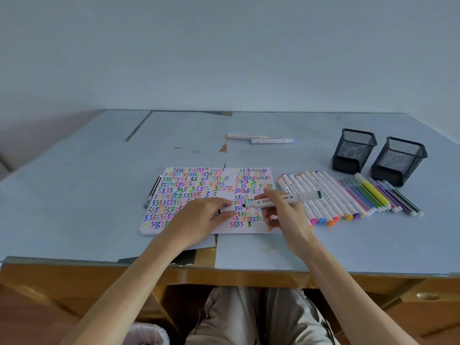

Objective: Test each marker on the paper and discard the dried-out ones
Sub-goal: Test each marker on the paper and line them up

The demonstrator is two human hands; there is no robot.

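A pale blue table [74, 195] carries the paper [206, 192] crowded with coloured squiggles, two black mesh pen holders [354, 150] at the far right, and a row of markers [323, 195] beside the sheet. The left hand [199, 217] rests on the paper, fingers curled around a white cap [227, 208]. The right hand [281, 210] grips an uncapped marker [278, 200], its dark tip just above the squiggles.

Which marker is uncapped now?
The white marker in the right hand: its dark tip is bare over the paper. The others are capped.
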